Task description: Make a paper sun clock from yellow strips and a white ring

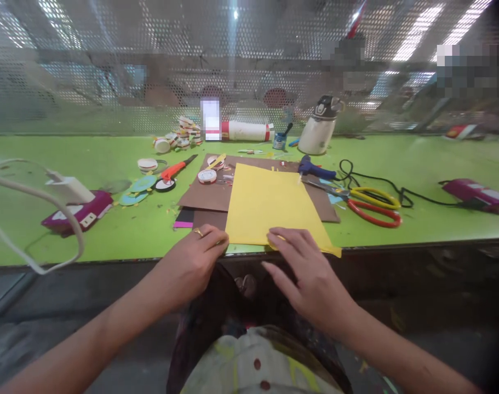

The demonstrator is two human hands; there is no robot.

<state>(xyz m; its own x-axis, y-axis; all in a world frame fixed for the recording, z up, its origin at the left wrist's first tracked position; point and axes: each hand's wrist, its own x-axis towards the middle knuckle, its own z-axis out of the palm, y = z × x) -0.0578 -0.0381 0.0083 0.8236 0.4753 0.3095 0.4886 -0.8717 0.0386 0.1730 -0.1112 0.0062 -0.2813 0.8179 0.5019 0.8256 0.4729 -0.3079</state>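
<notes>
Yellow sheet [269, 205] lies over brown sheets [206, 189] at the green table's [430, 224] near edge.
Its long axis appears to run away from the person, toward the mesh screen [249, 71]; its near right corner juts rightward. The left hand [198, 257] has its fingers drawn together at the near left corner, a pinch I cannot confirm; the right hand [300, 268] rests its fingertips on the near edge, thumb spread away.

No readable lettering, print on a white disc [207, 176] too small, bright upright panel [211, 117] pixelated
</notes>
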